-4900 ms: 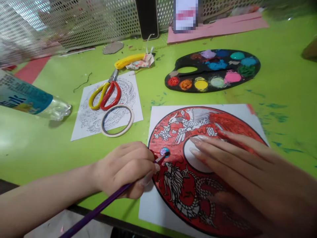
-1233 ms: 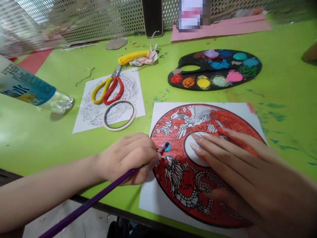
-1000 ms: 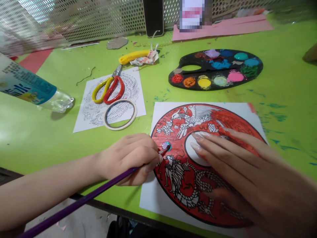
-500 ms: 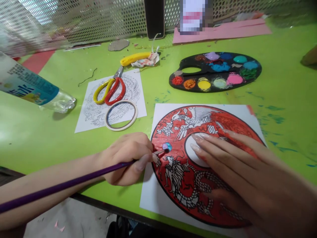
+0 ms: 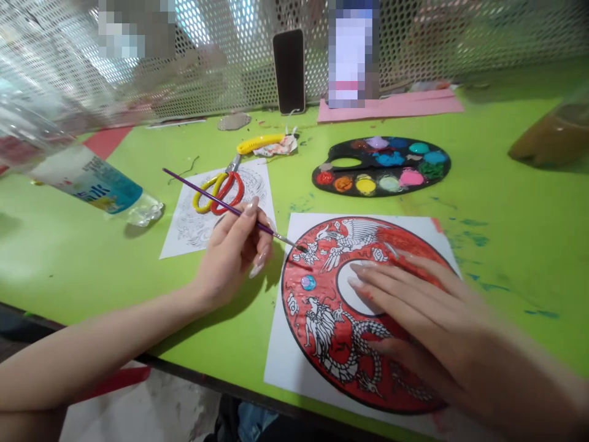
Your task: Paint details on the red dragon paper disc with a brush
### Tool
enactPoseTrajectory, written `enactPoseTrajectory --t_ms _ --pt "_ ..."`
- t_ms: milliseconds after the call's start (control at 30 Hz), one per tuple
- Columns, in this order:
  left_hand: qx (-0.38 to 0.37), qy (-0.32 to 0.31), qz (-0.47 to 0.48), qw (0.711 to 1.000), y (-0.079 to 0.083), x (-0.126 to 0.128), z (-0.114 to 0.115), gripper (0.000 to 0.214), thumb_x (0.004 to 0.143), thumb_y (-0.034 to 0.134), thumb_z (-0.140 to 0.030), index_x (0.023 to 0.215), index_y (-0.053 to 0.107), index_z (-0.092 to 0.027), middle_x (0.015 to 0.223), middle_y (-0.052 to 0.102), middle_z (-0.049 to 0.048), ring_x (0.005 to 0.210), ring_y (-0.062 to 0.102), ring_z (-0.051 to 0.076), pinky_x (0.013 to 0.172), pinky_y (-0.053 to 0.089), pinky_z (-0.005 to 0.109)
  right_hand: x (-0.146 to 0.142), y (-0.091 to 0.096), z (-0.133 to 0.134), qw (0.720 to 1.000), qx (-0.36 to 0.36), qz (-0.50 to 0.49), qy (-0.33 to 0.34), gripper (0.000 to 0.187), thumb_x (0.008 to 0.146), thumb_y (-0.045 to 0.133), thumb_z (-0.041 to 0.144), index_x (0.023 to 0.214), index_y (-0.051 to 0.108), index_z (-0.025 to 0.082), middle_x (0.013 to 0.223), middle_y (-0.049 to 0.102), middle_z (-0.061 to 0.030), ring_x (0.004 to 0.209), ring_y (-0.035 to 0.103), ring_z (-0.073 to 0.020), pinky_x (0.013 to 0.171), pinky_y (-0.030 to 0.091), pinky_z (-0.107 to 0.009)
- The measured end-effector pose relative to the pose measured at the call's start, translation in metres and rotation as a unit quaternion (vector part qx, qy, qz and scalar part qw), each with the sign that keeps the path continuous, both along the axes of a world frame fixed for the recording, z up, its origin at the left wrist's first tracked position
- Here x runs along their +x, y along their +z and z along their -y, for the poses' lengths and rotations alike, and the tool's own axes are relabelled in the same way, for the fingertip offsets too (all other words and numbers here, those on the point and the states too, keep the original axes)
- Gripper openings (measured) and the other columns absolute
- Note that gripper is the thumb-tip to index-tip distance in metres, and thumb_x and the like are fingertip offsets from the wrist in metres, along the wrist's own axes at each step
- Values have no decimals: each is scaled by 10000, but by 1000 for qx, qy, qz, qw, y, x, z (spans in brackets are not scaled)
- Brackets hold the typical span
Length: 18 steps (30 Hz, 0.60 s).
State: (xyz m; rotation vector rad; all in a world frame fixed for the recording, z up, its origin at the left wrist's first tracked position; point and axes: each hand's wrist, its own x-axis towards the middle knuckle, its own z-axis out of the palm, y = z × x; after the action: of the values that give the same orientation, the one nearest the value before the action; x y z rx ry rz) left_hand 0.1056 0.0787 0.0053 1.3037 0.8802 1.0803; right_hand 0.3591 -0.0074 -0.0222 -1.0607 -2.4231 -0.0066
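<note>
My left hand [image 5: 239,245] pinches a thin purple paintbrush [image 5: 221,202], held over the left edge of a picture sheet. Its dark bristle tip hovers at or just above a white flower near the phoenix; whether it touches, I cannot tell. The ring-shaped picture [image 5: 322,267] has a red background, a white phoenix at the top and a white dragon below. Between them sits a small blue and lilac ball [image 5: 308,282]. My right hand [image 5: 442,325] lies flat with fingers stretched across the picture's white centre [image 5: 345,285] and right side, hiding part of it.
Behind the sheet lies a black paint palette [image 5: 381,166] with several colours. Red and yellow scissors [image 5: 234,190] rest on a line drawing [image 5: 179,236]. A plastic bottle [image 5: 115,190] lies left; a container of brown liquid [image 5: 547,135] is right. A phone [image 5: 289,70] leans against the mesh.
My left hand has lifted the paintbrush off the small ball and moved it up toward the phoenix, its handle now pointing away. My right hand stays on the sheet. The view has tilted up.
</note>
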Motion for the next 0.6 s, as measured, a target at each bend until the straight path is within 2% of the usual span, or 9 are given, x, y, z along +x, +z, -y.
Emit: enactPoseTrajectory --t_ms 133,200,267,333,367,433,500,600 --pt "-86 3 0 996 12 13 5 319 1010 355 -288 754 517 -187 444 383 -72 351 304 55 377 324 156 5 14 -2 996 -14 -82 39 238 1001 417 223 1155 576 138 1171 711 -81 1110 635 -207 1019 391 -379" --pt "-106 -2 -2 994 18 22 5 325 1000 331 -248 734 508 -183 434 357 -75 350 285 54 386 325 154 5 21 0 990 -15 -124 62 156 979 442 190 1044 580 162 1056 732 -63 998 663 -173 986 422 -337" --pt "-104 -11 -7 994 25 35 0 333 986 331 -222 705 504 -177 422 355 -71 337 284 53 377 316 155 2 25 2 986 -28 -136 88 165 980 431 174 906 578 181 896 729 -37 822 662 -144 908 467 -305" --pt "-84 -21 -15 996 34 52 -13 356 976 337 -199 659 496 -172 395 346 -65 318 276 55 360 298 159 -1 24 3 984 -32 -125 124 253 1001 407 181 823 587 175 771 693 -15 693 618 -124 844 494 -284" --pt "-67 -25 -19 997 40 63 -22 375 977 336 -191 636 492 -171 375 339 -61 310 274 57 351 284 161 -2 22 1 984 -12 -120 133 268 1005 411 174 816 602 162 763 691 -17 694 615 -127 834 499 -285" --pt "-21 -30 -27 999 57 89 -45 421 991 328 -187 601 486 -170 339 336 -50 300 283 63 339 256 165 -2 18 -4 982 71 -133 117 249 995 465 195 829 632 113 797 711 -63 748 641 -160 824 508 -310" --pt "42 -24 -25 999 80 120 -70 445 999 322 -163 584 482 -162 339 356 -49 289 296 51 331 231 155 -1 15 -10 979 93 -140 113 251 990 463 184 849 643 80 805 712 -90 768 654 -169 796 518 -307" --pt "131 -33 -30 990 121 171 -101 405 982 396 -125 590 497 -125 398 372 -66 322 345 8 373 226 96 0 12 -17 980 98 -128 120 295 1008 414 237 877 629 84 753 688 -75 727 639 -152 720 520 -283"
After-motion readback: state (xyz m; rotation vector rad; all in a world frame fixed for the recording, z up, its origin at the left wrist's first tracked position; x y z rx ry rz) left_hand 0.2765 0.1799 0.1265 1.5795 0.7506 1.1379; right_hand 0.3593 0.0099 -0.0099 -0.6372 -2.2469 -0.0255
